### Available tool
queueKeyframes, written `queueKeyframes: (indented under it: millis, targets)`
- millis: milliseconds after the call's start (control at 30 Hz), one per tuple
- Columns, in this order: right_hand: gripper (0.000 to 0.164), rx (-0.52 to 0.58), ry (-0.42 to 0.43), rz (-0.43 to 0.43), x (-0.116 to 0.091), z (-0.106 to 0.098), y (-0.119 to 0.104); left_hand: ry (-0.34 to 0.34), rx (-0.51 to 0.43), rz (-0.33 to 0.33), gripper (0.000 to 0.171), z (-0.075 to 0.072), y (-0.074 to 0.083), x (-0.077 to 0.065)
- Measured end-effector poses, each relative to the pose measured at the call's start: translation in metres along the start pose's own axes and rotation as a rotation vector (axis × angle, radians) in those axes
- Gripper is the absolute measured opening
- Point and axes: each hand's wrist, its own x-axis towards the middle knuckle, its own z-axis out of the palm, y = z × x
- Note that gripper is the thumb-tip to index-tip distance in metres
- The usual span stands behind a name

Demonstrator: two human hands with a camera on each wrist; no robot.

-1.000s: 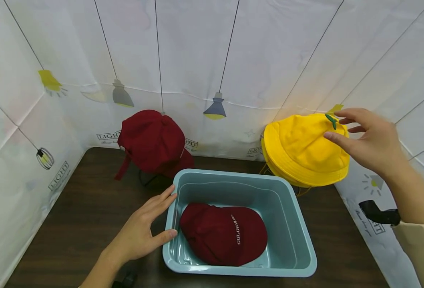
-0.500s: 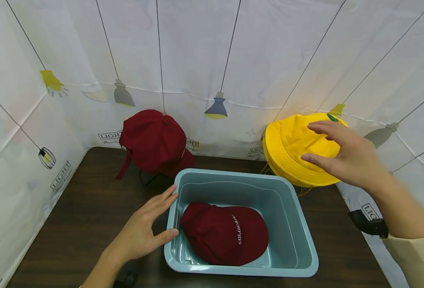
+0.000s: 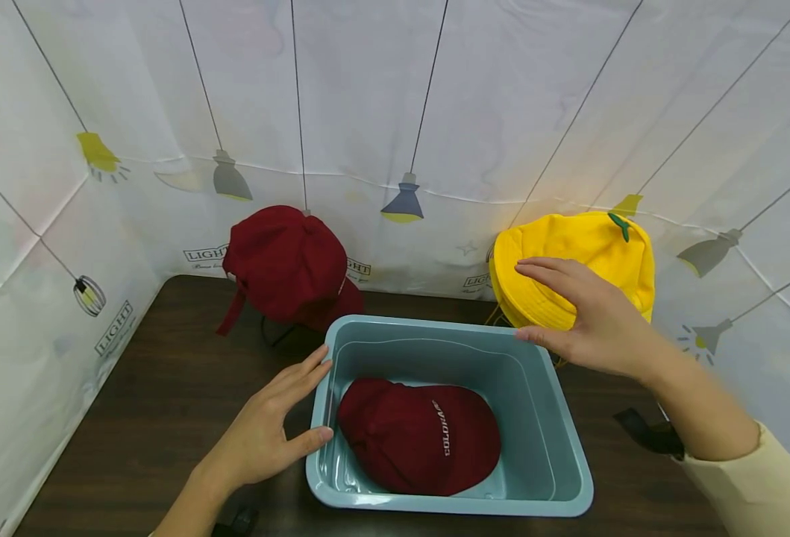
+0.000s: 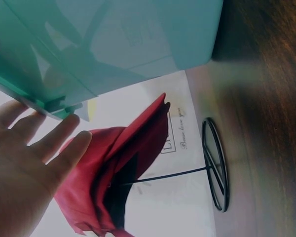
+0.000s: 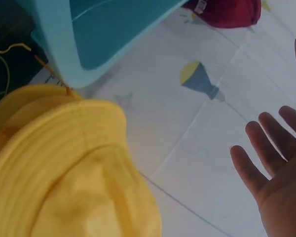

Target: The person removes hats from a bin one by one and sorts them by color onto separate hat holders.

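Note:
A dark red cap with white lettering lies inside the light blue plastic bin. At the bin's left rim my left hand rests with fingers spread along the edge. My right hand holds nothing; its fingers are extended above the bin's far right corner, overlapping the yellow bucket hat in the head view. That hat has a green sprout on top and sits at the back right. In the right wrist view, the yellow hat is apart from the fingers.
Behind the bin at the left, another red cap sits on a black wire stand. A white printed sheet forms the back and side walls. Everything stands on a dark wooden table.
My right hand has moved left and toward me, from the top of the yellow hat to the bin's far right corner. The left hand, bin and caps have stayed in place.

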Motion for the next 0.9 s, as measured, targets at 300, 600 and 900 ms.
queueKeyframes:
  millis: [300, 600, 900]
  targets:
    - [0.084, 0.010, -0.106, -0.094, 0.008, 0.017, -0.017, -0.004, 0.005, -0.011, 0.079, -0.001, -0.001, 0.000]
    - [0.078, 0.052, -0.147, -0.140, 0.018, 0.029, -0.031, -0.006, 0.008, -0.015, 0.079, 0.000, -0.001, 0.000]
    - [0.076, 0.076, -0.243, -0.094, 0.023, 0.049, -0.044, -0.007, 0.015, -0.009, 0.079, 0.000, -0.001, 0.000]
